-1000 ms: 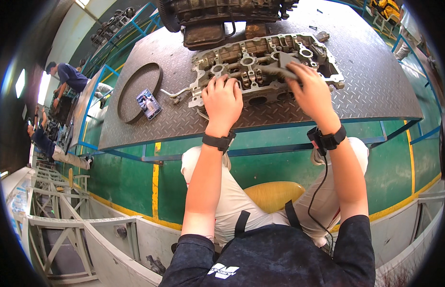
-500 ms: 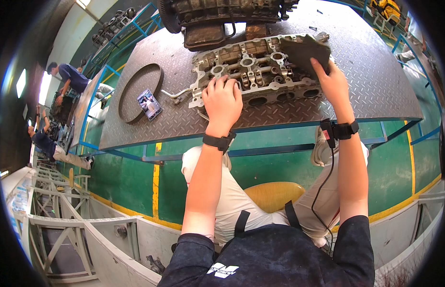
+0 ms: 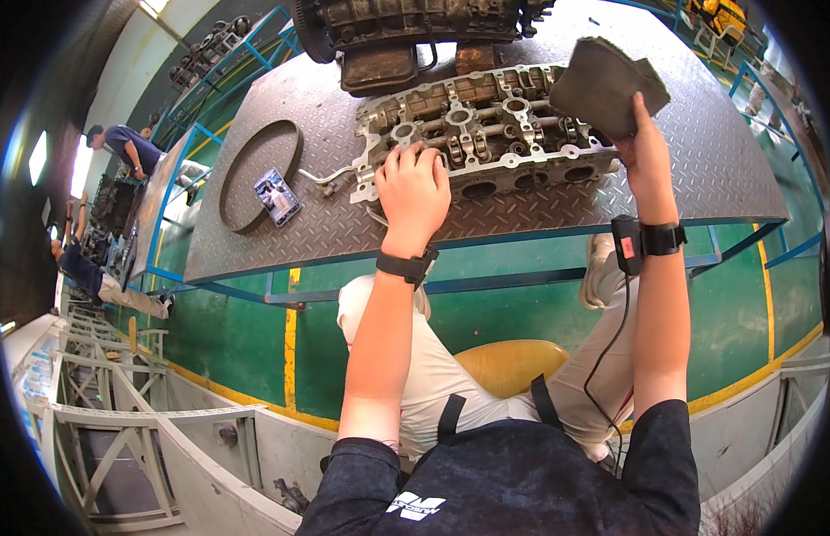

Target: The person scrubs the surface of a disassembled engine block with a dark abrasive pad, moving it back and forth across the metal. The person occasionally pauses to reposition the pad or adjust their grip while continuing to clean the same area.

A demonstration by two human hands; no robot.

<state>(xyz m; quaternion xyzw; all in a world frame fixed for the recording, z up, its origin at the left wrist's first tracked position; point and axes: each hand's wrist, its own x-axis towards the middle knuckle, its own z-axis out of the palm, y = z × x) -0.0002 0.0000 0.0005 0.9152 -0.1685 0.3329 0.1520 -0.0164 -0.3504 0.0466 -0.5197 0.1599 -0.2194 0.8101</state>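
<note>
A metal engine cylinder head (image 3: 486,161) lies on the patterned steel bench top (image 3: 692,170), its round openings and valve gear showing. My left hand (image 3: 413,189) rests on the left end of the cylinder head, fingers stretched over its near edge and a little apart, gripping nothing. My right hand (image 3: 645,156) is closed on a dark grey folded rag (image 3: 602,85), thumb and fingers pinching its lower right part. The rag is raised at the right end of the cylinder head and hides part of it.
Behind stands a larger engine block (image 3: 424,27) on blocks. To the left lie a toothed belt (image 3: 225,192), a phone (image 3: 278,196) and a bent metal pipe (image 3: 330,179). A cable (image 3: 611,330) runs down from my right wrist. Two people (image 3: 133,147) work at the far left.
My right hand has moved right and lifted the rag off the right end of the cylinder head, turning it upward. My left hand has stayed in place.
</note>
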